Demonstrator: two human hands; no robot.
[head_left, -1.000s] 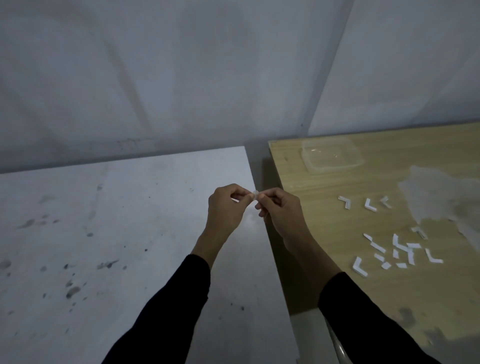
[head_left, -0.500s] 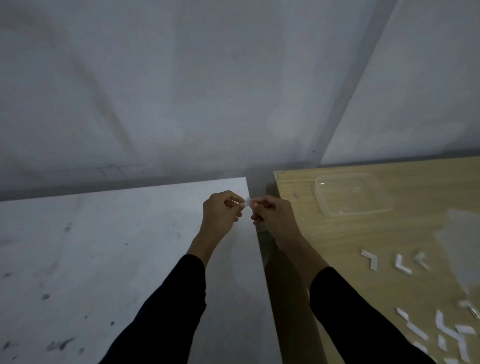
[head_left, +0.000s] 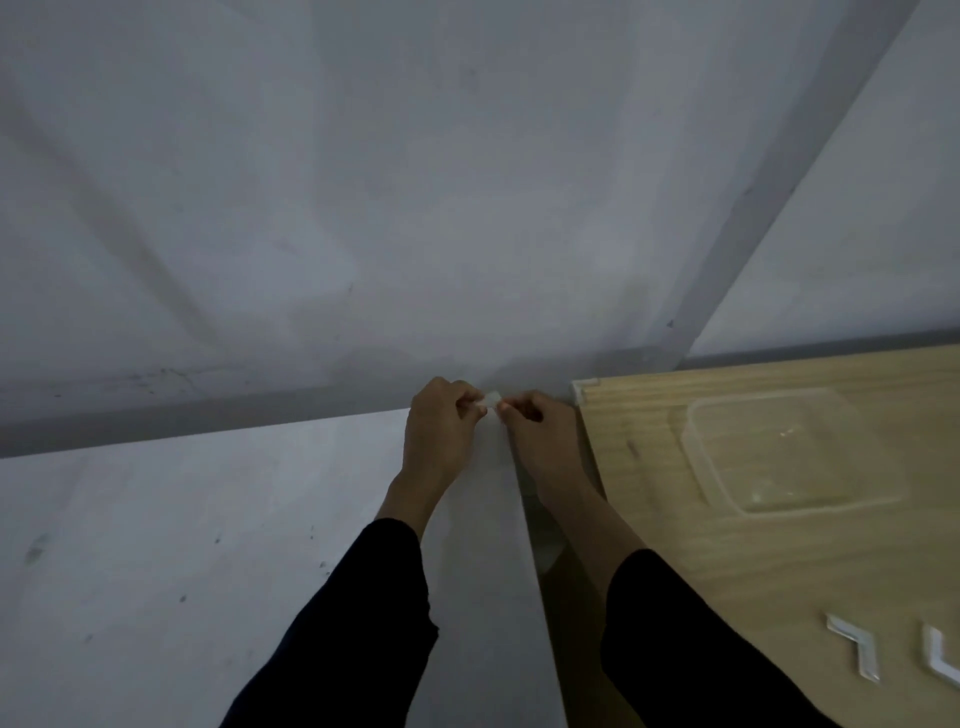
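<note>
Grey wall behind, white table (head_left: 208, 519) below. Small white piece (head_left: 491, 400) pinched between both hands: left hand (head_left: 441, 431) at 9 o'clock, right hand (head_left: 540, 431) at 3 o'clock of it

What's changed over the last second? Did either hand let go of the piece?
Nothing let go: the left hand and right hand pinch the small white piece between their fingertips, as before. The joined hands have drawn toward the far edge of the white table. The view has tilted up, so only two L-shaped pieces on the wooden table show, and the clear container sits lower in frame.
</note>
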